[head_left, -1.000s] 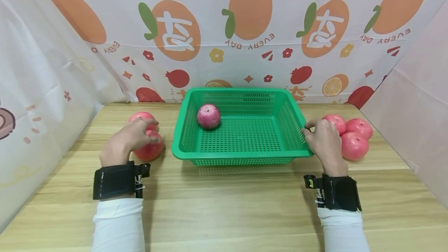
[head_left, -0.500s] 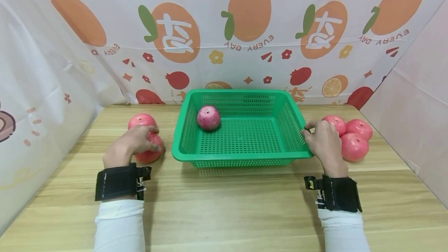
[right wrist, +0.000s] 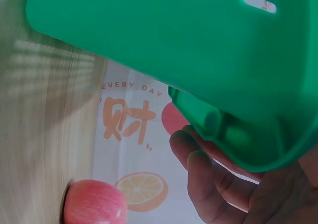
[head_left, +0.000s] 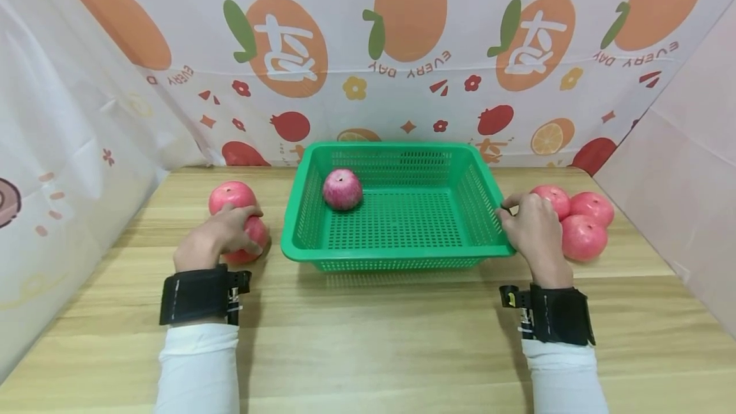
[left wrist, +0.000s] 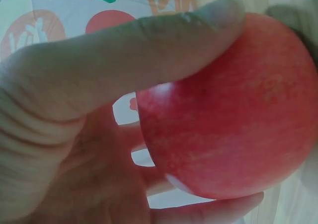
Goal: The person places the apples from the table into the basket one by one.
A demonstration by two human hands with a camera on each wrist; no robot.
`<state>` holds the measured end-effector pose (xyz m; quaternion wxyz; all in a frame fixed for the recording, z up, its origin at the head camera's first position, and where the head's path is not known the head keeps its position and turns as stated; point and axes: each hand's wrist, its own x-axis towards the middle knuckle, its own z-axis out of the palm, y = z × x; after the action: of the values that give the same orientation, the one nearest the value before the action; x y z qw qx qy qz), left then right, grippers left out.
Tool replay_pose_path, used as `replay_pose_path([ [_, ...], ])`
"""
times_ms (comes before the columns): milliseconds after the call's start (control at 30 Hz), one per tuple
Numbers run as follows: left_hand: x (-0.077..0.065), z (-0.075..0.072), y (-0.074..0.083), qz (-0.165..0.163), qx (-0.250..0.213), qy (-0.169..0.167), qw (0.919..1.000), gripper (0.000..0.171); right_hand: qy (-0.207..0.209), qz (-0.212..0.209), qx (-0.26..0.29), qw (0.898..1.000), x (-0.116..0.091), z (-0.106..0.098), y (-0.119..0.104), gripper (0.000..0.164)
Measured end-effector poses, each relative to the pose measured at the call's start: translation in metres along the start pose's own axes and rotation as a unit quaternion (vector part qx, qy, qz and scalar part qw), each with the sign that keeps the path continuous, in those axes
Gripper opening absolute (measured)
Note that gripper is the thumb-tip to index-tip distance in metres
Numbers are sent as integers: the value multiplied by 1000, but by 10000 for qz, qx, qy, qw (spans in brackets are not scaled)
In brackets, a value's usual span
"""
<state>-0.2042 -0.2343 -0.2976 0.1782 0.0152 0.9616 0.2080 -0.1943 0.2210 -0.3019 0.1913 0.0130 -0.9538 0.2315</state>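
Observation:
My left hand (head_left: 215,237) grips a pinkish-red apple (left wrist: 233,114) resting on the table left of the green basket. In the left wrist view the thumb lies over one side, with fingers curled around the other. Just behind it sits another red apple (head_left: 232,195). My right hand (head_left: 535,232) pinches the right rim of the green plastic basket (head_left: 397,253); in the right wrist view its fingertips (right wrist: 198,167) reach under that rim. Inside the basket, at the left, lies a darker, streaked apple (head_left: 342,189).
Several pink-red apples stand clustered beyond the right hand, the nearest apple (head_left: 583,238) close to its wrist. The wooden table (head_left: 379,344) ends at a fruit-printed cloth (head_left: 356,120) behind the basket. White cloth hangs at both sides.
My left hand has moved slightly right and down over the nearer apple, and its fingers have closed round it. The right hand stays on the basket rim.

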Motion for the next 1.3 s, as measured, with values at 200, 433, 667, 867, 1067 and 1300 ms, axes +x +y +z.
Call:
replay_pose_path([
  [200,0,-2,0,80,96,23,9999,76,-67,60,16,10000,1,-2,-1,21],
  [433,-1,-2,0,320,239,69,9992,74,-60,77,6,10000,0,-2,0,21],
  [667,-1,-2,0,712,291,361,9964,69,-59,43,-9,10000,0,-1,0,21],
  [867,0,-4,3,875,263,478,9947,69,-93,119,-24,9999,-1,-1,1,21],
  [1067,-1,-6,10,963,320,606,9930,71,18,76,-36,10000,-1,-2,3,20],
  [1300,-5,-7,11,1063,487,749,9903,71,-63,55,18,10000,1,0,0,20],
])
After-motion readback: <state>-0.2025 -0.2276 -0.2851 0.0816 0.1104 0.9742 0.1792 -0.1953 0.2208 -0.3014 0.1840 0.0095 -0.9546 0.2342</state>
